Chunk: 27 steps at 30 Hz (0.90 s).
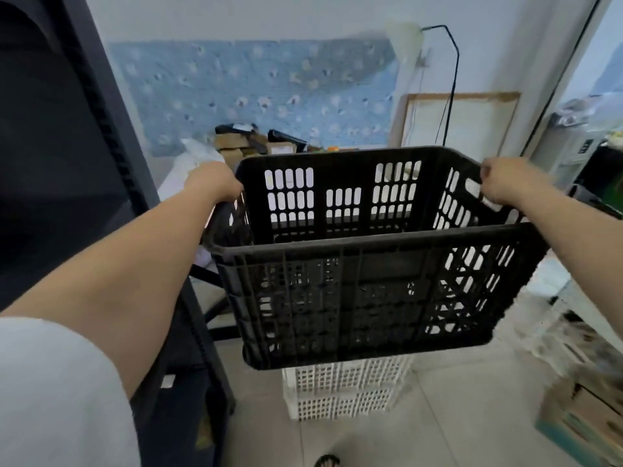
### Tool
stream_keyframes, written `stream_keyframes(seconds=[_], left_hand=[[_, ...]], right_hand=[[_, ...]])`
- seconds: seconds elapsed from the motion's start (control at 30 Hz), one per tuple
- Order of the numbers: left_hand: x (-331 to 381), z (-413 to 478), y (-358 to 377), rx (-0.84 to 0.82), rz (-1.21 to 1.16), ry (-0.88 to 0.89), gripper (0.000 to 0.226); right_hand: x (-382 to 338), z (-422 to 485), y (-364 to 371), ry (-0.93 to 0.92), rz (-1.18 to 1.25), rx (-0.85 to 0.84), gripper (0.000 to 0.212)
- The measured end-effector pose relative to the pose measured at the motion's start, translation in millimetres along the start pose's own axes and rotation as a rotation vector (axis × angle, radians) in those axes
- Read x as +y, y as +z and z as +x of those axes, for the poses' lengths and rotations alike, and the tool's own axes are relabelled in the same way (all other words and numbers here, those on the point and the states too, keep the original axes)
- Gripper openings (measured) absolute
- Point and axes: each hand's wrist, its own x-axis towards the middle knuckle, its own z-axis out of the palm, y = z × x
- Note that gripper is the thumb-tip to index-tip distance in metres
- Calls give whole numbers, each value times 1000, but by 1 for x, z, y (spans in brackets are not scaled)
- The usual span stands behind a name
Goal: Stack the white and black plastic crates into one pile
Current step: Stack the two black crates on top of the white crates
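A large black slotted plastic crate (364, 284) hangs in the air in the middle of the view, tilted slightly down to the left. My left hand (215, 183) grips its left rim and my right hand (502, 183) grips the handle slot on its right end. Below it on the tiled floor stand white plastic crates (340, 392), one set on another; the black crate hides their upper part. The black crate is empty inside.
A dark metal rack (101, 163) stands close on the left. Cardboard boxes and bags (256, 143) are piled by the far wall. A boxed carton (580, 423) and clutter sit at the right. A framed board (462, 119) leans on the wall. A sandalled foot (327, 461) shows at the bottom.
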Motion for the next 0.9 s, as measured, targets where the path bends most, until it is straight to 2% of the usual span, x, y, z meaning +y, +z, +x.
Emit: stream_keyframes(seconds=[0.07, 0.33, 0.5, 0.9], left_hand=[[8, 31, 14, 10, 14, 0, 36], [22, 116, 71, 32, 23, -31, 36], [33, 138, 89, 43, 16, -110, 39], [43, 149, 105, 14, 52, -141, 36]], right_hand=[[-9, 27, 20, 10, 5, -3, 8], [-35, 104, 80, 18, 72, 38, 20], [-37, 126, 105, 11, 141, 52, 22], [-33, 147, 131, -48, 120, -8, 22]])
